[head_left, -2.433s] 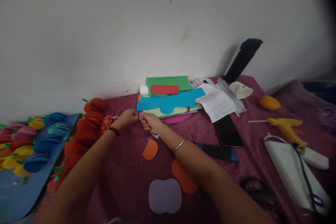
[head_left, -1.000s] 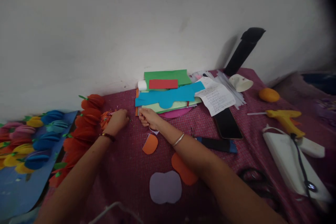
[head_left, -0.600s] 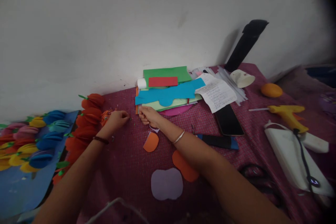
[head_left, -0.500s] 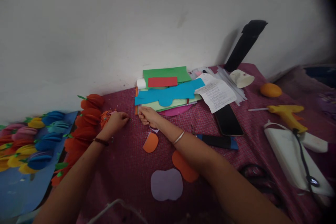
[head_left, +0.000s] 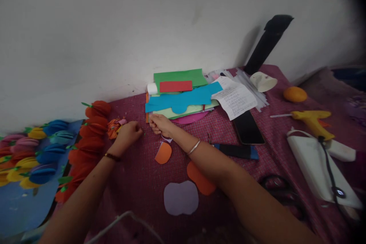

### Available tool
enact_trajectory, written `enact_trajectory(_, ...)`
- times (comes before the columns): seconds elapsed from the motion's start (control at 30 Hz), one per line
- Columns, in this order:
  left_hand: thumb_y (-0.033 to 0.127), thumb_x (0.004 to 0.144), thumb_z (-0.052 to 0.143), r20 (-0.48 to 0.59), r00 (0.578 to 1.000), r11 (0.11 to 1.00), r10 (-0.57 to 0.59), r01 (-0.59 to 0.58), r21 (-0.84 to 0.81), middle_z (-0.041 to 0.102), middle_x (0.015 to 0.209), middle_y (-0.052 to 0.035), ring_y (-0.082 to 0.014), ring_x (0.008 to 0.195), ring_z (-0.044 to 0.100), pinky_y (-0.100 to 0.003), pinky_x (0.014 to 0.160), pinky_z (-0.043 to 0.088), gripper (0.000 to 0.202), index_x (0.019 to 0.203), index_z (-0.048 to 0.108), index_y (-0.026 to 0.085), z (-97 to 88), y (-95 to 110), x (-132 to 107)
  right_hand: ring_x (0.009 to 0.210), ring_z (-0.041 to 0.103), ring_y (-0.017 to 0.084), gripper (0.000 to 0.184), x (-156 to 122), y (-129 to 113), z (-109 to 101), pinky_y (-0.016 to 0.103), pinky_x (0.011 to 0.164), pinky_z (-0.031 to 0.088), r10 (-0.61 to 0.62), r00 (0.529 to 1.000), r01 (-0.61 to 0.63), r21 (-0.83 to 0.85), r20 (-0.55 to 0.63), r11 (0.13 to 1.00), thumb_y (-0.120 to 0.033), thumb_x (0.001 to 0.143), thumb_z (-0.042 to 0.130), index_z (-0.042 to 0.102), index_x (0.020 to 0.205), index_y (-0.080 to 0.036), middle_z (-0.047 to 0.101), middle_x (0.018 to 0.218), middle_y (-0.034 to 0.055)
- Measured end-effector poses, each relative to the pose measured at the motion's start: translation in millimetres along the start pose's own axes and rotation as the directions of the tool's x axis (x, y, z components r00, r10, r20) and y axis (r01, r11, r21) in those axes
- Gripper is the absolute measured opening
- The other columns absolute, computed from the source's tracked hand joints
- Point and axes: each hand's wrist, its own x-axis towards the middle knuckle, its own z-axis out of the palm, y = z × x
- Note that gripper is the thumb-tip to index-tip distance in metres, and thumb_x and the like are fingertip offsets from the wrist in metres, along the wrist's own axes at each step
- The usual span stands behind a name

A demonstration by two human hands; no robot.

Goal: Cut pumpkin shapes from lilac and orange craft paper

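Note:
My left hand [head_left: 130, 134] is closed, its fingers curled, beside a small bundle of orange scraps [head_left: 113, 127]. Across a short gap, my right hand [head_left: 160, 125] is also closed, at the near left edge of a stack of coloured sheets. Whatever either hand pinches is hidden or too small to make out. Just below the right hand lies a folded orange cutout [head_left: 164, 153] with a pale edge. Nearer to me are a lilac cutout [head_left: 181, 198] and an orange cutout [head_left: 198, 177], partly covered by my right forearm.
Red-orange paper pumpkins [head_left: 90, 143] line the left, beside more coloured ones on a blue board [head_left: 17, 209]. Blue paper [head_left: 183, 99] tops the stack. Rightward lie a written sheet [head_left: 234, 99], phone [head_left: 248, 129], scissors [head_left: 281, 188], yellow glue gun [head_left: 311, 118] and white box [head_left: 320, 171].
My left hand has turned into a tighter fist, and more of the orange scraps shows beside it. The right hand stays nearly still. The whole view has shifted slightly.

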Motion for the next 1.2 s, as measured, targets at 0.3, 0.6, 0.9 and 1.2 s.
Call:
enact_trajectory(0.3,0.029,0.075,0.045,0.118,0.993,0.975,0.017,0.01,-0.22,0.063,0.061,-0.0031,-0.0173,0.059,0.055,-0.027,0.058,0.038,0.023,0.067,0.064,0.017,0.2,1.7,-10.9,0.03,0.02,0.004,0.03,1.9,2.3,-0.5,0.015,0.031,0.015,-0.001,1.0,0.001,-0.017,-0.007,1.0,-0.026,0.097,0.038,0.039,0.067,-0.02,0.035,0.043,-0.0111)
enact_trajectory(0.6,0.012,0.083,0.04,0.083,0.992,0.968,0.094,-0.111,0.225,0.067,0.089,-0.0178,-0.0243,0.078,0.064,-0.031,0.068,0.044,0.026,0.084,0.066,0.011,5.4,29.9,-17.8,0.03,0.021,0.004,0.029,1.4,1.0,0.4,0.015,0.031,0.016,0.023,1.0,-0.024,-0.017,-0.019,1.0,-0.025,0.097,0.037,0.04,0.068,-0.019,0.035,0.042,-0.0108)
enact_trajectory(0.9,0.033,0.073,0.053,-0.104,0.989,0.812,-0.108,0.028,-0.583,0.061,0.063,-0.0022,-0.0131,0.054,0.052,-0.023,0.051,0.037,0.02,0.069,0.059,0.014,-21.2,42.0,12.5,0.032,0.025,0.004,0.032,2.5,2.7,-1.9,0.015,0.033,0.017,0.005,1.0,-0.003,0.08,-0.027,0.997,-0.043,0.095,0.044,0.044,0.073,-0.02,0.038,0.045,-0.0098)
enact_trajectory(1.2,0.023,0.09,0.038,-0.349,0.937,0.959,0.013,-0.111,-0.262,0.063,0.094,-0.0131,-0.0233,0.091,0.058,-0.035,0.082,0.045,0.031,0.091,0.067,0.015,4.8,97.9,-1.1,0.04,0.042,0.008,0.034,5.6,-1.5,-2.7,0.018,0.038,0.031,0.046,0.958,0.02,0.225,-0.282,0.974,-0.043,0.095,0.044,0.044,0.071,-0.02,0.047,0.05,-0.0069)
